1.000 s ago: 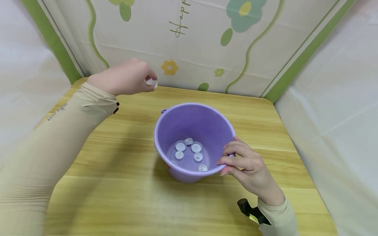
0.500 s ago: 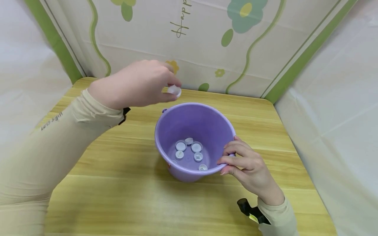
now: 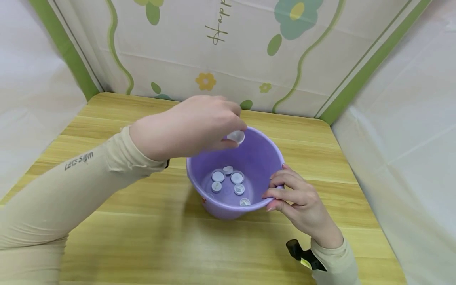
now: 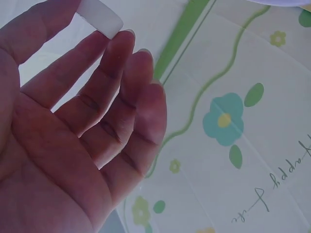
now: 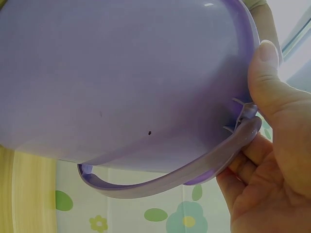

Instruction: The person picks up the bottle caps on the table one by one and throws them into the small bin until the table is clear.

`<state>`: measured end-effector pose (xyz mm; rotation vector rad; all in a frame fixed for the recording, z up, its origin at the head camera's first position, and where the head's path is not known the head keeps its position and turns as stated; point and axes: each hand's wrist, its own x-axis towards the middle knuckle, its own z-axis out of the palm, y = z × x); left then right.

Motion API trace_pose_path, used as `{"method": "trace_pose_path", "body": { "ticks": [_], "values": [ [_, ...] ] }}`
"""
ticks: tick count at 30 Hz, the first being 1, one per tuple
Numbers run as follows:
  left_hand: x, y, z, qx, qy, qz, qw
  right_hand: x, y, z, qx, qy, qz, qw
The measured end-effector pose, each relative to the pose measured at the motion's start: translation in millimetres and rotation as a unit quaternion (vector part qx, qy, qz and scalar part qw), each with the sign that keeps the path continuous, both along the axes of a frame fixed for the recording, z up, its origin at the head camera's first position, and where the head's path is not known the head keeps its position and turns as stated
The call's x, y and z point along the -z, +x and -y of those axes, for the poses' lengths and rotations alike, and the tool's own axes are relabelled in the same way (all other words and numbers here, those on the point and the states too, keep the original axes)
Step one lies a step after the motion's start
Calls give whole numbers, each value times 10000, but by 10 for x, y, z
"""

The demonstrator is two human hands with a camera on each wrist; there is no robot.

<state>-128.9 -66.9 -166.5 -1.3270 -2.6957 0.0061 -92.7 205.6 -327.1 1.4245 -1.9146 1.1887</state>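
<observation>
My left hand (image 3: 199,126) pinches a small white bottle cap (image 3: 236,137) between thumb and fingertips, over the far left rim of the purple bucket (image 3: 194,176). In the left wrist view the white cap (image 4: 101,17) shows edge-on at the fingertips, the other fingers loosely bent. My right hand (image 3: 301,202) grips the bucket's right rim, thumb outside and fingers over the edge. The right wrist view shows the bucket's side with its purple handle (image 5: 165,184) hanging beside that hand. Several white round caps (image 3: 218,176) lie on the bucket's floor, some face up, one leaning on its edge.
The bucket stands on a wood-grain table (image 3: 142,245). A cream curtain (image 3: 242,59) printed with flowers hangs behind the table's back edge, and pale sheets (image 3: 402,118) hang at the sides. A black camera mount (image 3: 303,253) sits on the right wrist.
My left hand has moved right and toward me with the cap, from beyond the table's back left to over the bucket. The right hand and the bucket stay put.
</observation>
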Motion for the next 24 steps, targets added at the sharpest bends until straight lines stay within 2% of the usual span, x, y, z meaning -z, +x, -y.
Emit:
{"method": "trace_pose_path", "body": {
  "ticks": [6,24],
  "values": [
    [30,25,-73,186,-116,-92,9997,2,2,-3,4,13,16,10000],
    [97,62,-180,389,-267,-27,9989,-21,9,4,-61,-21,80,9999]
  ]
}}
